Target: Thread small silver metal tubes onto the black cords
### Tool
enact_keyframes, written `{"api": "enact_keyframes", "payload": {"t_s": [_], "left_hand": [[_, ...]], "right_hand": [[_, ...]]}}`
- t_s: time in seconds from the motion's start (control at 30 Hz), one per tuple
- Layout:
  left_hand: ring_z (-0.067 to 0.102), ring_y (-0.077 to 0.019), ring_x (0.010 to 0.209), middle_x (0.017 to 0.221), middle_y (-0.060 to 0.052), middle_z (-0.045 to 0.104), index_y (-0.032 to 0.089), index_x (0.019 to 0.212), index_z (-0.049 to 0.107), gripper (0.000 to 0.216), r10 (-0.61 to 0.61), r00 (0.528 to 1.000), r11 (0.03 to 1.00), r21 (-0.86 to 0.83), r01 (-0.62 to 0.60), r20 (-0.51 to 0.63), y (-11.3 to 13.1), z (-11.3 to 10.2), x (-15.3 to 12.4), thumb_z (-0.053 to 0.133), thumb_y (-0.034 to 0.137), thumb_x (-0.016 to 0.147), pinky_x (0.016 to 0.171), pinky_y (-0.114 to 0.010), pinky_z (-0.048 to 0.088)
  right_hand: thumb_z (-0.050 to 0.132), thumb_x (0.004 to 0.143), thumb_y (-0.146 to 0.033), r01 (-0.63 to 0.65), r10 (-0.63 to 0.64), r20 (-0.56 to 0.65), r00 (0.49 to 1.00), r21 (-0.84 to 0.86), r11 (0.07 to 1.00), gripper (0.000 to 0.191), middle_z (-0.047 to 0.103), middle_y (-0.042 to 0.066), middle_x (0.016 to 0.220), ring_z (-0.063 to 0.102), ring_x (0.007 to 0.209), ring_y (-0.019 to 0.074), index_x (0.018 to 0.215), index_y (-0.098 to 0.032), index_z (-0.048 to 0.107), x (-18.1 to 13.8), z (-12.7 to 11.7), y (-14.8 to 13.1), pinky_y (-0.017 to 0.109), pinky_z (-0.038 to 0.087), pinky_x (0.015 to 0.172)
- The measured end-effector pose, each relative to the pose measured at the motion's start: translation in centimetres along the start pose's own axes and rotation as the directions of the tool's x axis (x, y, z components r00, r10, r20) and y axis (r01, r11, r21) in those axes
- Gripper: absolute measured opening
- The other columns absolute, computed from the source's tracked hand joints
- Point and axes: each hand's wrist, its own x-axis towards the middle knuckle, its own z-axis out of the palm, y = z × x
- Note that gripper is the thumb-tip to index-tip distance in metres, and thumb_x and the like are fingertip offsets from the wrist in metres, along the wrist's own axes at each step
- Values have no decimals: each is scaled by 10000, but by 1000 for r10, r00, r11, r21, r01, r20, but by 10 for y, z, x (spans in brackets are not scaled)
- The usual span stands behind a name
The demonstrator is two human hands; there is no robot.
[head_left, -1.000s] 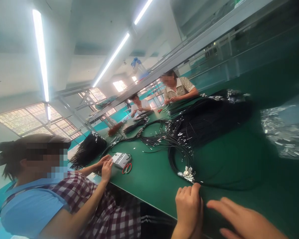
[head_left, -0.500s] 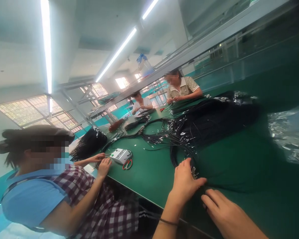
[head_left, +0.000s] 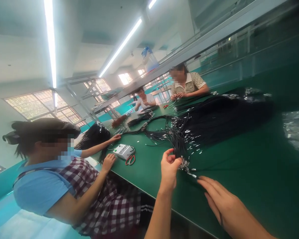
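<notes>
My left hand (head_left: 169,171) is closed around a bundle of thin black cables (head_left: 178,143) close to their silver metal ends (head_left: 185,163), which fan out past the thumb. To the right of them, my right hand (head_left: 220,200) has its fingers pressed together on a single black cable (head_left: 201,180), whose silver tip points at the bundle. A dark length of cable also shows along the palm of this hand. Beyond the bundle, a large heap of black cables (head_left: 221,113) with silver ends lies across the green table (head_left: 149,169).
A co-worker in a checked apron (head_left: 89,199) sits at the left, hands by a white box (head_left: 124,151) and red-handled scissors (head_left: 130,160). Two other people work at the far side. A clear plastic bag (head_left: 296,132) lies at right; a shelf rail (head_left: 214,41) crosses above.
My left hand has moved left and closed around the cable bundle, bringing its silver ends into view. My right hand has shifted slightly, a cable now showing at its fingertips. The co-worker's far hand reached forward.
</notes>
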Motion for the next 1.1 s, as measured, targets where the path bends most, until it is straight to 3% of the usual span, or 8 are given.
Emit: {"api": "enact_keyframes", "payload": {"t_s": [0.1,0.27,0.5,0.6,0.7,0.77,0.87,1.1], "left_hand": [[584,-98,655,740,38,610,150,1121,514,557,-41,999,997,-73,40,-17,1,0,1,717,191,604,669,-230,436],[560,-85,621,679,62,588,153,1094,512,546,-84,996,981,-176,77,-30,1,1,-1,705,146,584,647,-222,416],[555,-87,637,682,52,612,149,1082,507,543,-95,995,963,-257,83,-33,-2,1,-5,698,108,576,662,-229,419],[544,-80,625,668,58,603,149,1073,516,532,-97,994,958,-276,82,-39,-2,0,-5,704,95,578,652,-224,409],[542,-80,620,675,54,609,151,1066,523,525,-101,994,953,-291,86,-35,-3,-1,-5,707,85,579,647,-224,407],[553,-82,626,681,53,612,157,1065,522,524,-103,994,949,-303,89,-31,-4,-1,-4,705,86,579,655,-226,410],[566,-86,631,675,60,604,165,1062,515,524,-108,994,944,-317,96,-22,-6,-2,-3,702,91,577,644,-222,403],[575,-97,639,680,59,605,169,1060,503,541,-120,993,932,-342,116,8,-10,-5,-3,711,89,567,632,-230,397]], "right_hand": [[316,957,-94,-42,36,76,996,82,996,391,627,139,1187,633,1068,196,1313,-142,470,9,4,-5,329,596,843],[293,966,-136,-99,76,109,991,222,970,371,643,141,1192,634,1082,183,1238,-134,546,21,14,-9,312,576,875],[287,973,-318,-343,304,158,939,388,855,428,666,163,1151,664,1022,239,1142,-133,634,15,36,-9,373,577,855],[360,912,-465,-552,498,242,833,430,714,454,700,156,1036,697,878,271,1061,-153,653,4,34,-4,402,593,780],[499,797,-602,-748,692,351,631,511,423,522,709,146,925,694,750,273,1020,-149,633,4,27,3,388,599,693],[593,712,-632,-752,737,378,560,605,261,596,704,144,924,685,774,275,1040,-135,617,12,24,6,372,595,696],[657,667,-612,-694,704,392,592,693,196,589,698,134,928,663,765,258,1006,-131,648,27,22,6,347,579,676],[594,730,-533,-677,590,411,695,651,345,415,677,72,861,613,711,222,917,-175,685,44,31,13,324,506,638]]}}
